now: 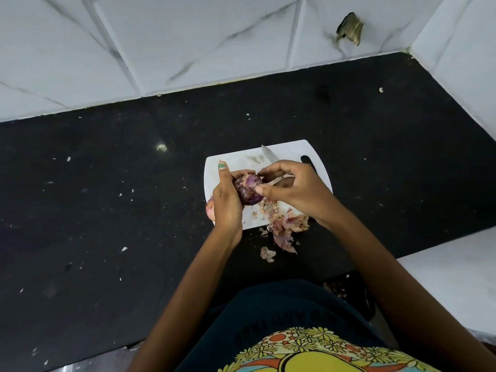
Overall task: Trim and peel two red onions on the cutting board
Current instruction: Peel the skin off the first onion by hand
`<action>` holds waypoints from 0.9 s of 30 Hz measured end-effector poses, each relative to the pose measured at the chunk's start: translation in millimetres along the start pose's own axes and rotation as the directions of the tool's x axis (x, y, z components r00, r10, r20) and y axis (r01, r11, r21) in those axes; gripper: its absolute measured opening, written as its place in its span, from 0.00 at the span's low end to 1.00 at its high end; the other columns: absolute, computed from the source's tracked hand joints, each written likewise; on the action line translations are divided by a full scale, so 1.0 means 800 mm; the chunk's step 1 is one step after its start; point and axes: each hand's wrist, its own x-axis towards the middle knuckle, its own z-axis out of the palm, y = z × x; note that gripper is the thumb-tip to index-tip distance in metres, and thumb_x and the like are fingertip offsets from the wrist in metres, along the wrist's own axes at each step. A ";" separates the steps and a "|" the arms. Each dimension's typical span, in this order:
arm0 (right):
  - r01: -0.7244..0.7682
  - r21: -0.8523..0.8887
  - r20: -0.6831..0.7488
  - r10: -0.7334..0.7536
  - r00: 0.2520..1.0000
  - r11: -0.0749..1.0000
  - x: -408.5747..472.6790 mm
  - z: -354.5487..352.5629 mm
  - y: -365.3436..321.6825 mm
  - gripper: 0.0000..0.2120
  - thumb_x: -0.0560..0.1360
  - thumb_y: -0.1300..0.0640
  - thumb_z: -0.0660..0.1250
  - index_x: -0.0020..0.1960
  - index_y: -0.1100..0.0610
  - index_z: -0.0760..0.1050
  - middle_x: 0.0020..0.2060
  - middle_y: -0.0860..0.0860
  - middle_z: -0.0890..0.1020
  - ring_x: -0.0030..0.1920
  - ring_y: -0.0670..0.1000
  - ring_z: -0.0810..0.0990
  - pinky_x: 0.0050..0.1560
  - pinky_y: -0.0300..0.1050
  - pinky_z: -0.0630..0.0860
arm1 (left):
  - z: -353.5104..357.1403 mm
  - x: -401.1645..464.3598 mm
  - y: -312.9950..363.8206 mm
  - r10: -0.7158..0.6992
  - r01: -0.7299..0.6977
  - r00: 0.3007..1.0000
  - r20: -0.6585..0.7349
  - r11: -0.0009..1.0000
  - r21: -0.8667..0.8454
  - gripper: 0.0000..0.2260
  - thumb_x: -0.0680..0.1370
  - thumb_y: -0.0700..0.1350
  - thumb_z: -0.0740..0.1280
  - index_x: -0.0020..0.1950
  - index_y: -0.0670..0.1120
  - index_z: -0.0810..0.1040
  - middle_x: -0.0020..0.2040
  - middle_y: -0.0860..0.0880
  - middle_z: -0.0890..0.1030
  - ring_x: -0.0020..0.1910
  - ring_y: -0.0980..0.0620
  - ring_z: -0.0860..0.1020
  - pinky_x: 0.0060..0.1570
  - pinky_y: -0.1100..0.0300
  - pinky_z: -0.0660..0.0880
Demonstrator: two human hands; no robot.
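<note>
1. The left hand (226, 202) is closed around a red onion (248, 190) and holds it above the white cutting board (233, 162), probably so that the skin can be turned toward the other hand and the pieces fall on the board.
2. The right hand (292, 189) pinches at the side of this onion that faces away from the left palm; its fingertips (259, 188) touch the purple surface, it seems to pull a strip of skin. It is closed on the onion's skin, not on a tool.
3. The knife (269, 154) lies on the board behind the grip, free. In my judgement the trimming of this onion is already done and now only peeling remains.
4. A second onion (210, 209) shows partly behind the left wrist, at the board's edge. Whether it is peeled, one cannot tell.
5. Loose skins (285, 224) lie under and nearer than the grip, some on the board and some fallen onto the counter.
6. The counter (107, 210) is black stone with many small pale crumbs. Behind it stands a wall of white marbled tiles (188, 36), one of them with a broken hole (349, 28).
</note>
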 end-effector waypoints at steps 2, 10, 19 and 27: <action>-0.005 -0.019 0.011 0.005 1.000 1.000 0.000 0.004 0.000 0.14 0.68 0.54 0.76 0.52 0.53 0.80 0.45 0.49 0.84 0.42 0.47 0.84 0.47 0.44 0.81 | 0.000 -0.001 0.001 0.011 -0.011 1.000 -0.011 1.000 0.013 0.27 0.82 0.60 0.49 0.47 0.44 0.81 0.47 0.41 0.84 0.52 0.44 0.82 0.59 0.45 0.77; 0.036 -0.024 -0.067 -0.038 0.997 0.999 0.000 0.012 -0.002 0.10 0.65 0.60 0.76 0.46 0.56 0.82 0.39 0.48 0.84 0.40 0.43 0.83 0.41 0.33 0.78 | -0.002 0.000 -0.001 0.036 -0.035 0.999 -0.016 0.999 0.035 0.26 0.82 0.59 0.50 0.43 0.44 0.81 0.44 0.42 0.83 0.50 0.43 0.82 0.58 0.44 0.77; 0.010 0.009 -0.083 -0.009 0.996 1.000 0.004 0.002 0.009 0.09 0.69 0.65 0.72 0.49 0.59 0.83 0.42 0.51 0.85 0.44 0.47 0.84 0.50 0.49 0.82 | -0.003 0.004 -0.005 0.018 -0.018 1.000 -0.010 1.000 0.013 0.26 0.82 0.59 0.50 0.44 0.45 0.81 0.46 0.43 0.84 0.52 0.44 0.82 0.56 0.47 0.78; -0.094 0.193 -0.020 0.099 0.995 0.977 0.005 0.009 0.012 0.18 0.68 0.59 0.77 0.56 0.58 0.78 0.49 0.54 0.82 0.47 0.52 0.84 0.44 0.48 0.83 | -0.009 0.010 -0.001 -0.044 0.033 0.982 0.184 0.998 0.060 0.19 0.82 0.52 0.59 0.53 0.39 0.82 0.49 0.41 0.84 0.48 0.46 0.83 0.45 0.58 0.80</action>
